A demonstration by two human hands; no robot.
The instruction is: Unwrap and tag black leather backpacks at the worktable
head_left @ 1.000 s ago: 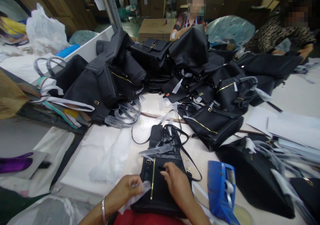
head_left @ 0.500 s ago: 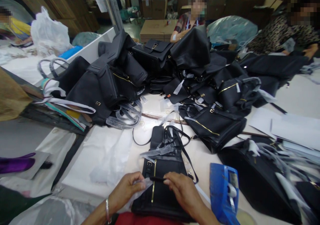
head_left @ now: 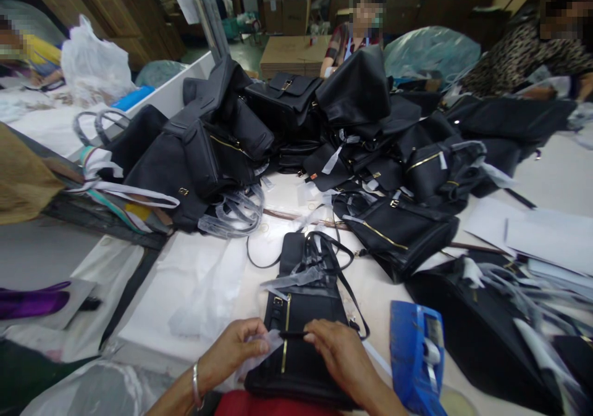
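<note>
A small black handbag (head_left: 303, 348) with a gold zip lies flat on the table right in front of me, its straps wrapped in clear film. My left hand (head_left: 234, 351) is closed on a piece of thin clear wrapping (head_left: 259, 351) at the bag's left edge. My right hand (head_left: 340, 354) rests on the bag's front, fingers pinched on a thin dark strip (head_left: 291, 334) by the zip.
A blue tape dispenser (head_left: 417, 357) stands to my right. A big heap of black bags (head_left: 324, 132) fills the table's middle. White paper sheets (head_left: 546, 237) lie at the right, clear plastic (head_left: 204, 286) at the left. Other people sit across the table.
My right hand slid from the middle of the bag's front toward the zip and pinched the dark strip. My left hand kept hold of the clear wrapping.
</note>
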